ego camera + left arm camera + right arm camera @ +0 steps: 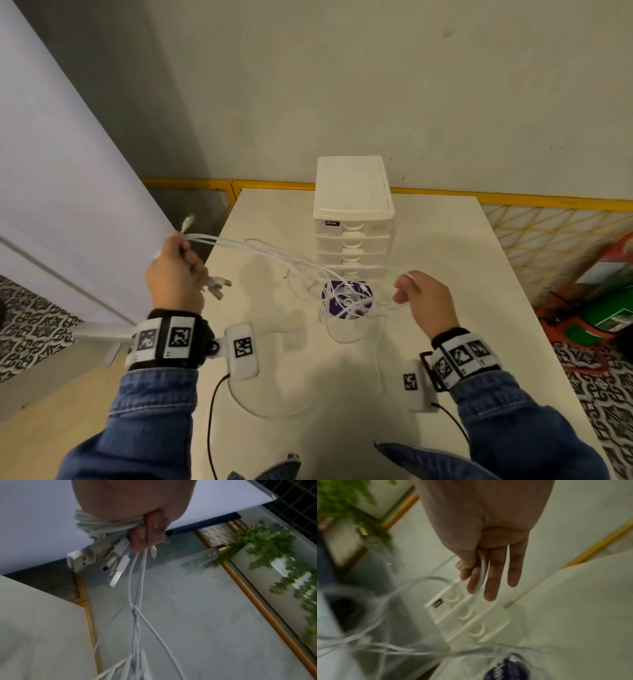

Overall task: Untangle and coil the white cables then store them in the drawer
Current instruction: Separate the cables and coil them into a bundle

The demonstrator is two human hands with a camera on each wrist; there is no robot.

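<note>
Several tangled white cables (270, 251) stretch across the white table (445, 260) between my two hands. My left hand (176, 270) is raised over the table's left edge and grips a coiled bundle of cables (96, 524), with USB plugs (96, 558) sticking out below the fist. My right hand (416, 293) pinches one white cable strand (482, 572) between thumb and forefinger, the other fingers straight. A loose tangle (346, 303) lies on the table between the hands. The white drawer unit (352, 212) stands behind it, drawers closed.
A round purple label or disc (346, 298) lies under the tangle, in front of the drawers. A yellow wire fence (548, 226) runs behind and right of the table. Green and red containers (613, 301) sit on the floor at right. A white panel (68, 171) stands at left.
</note>
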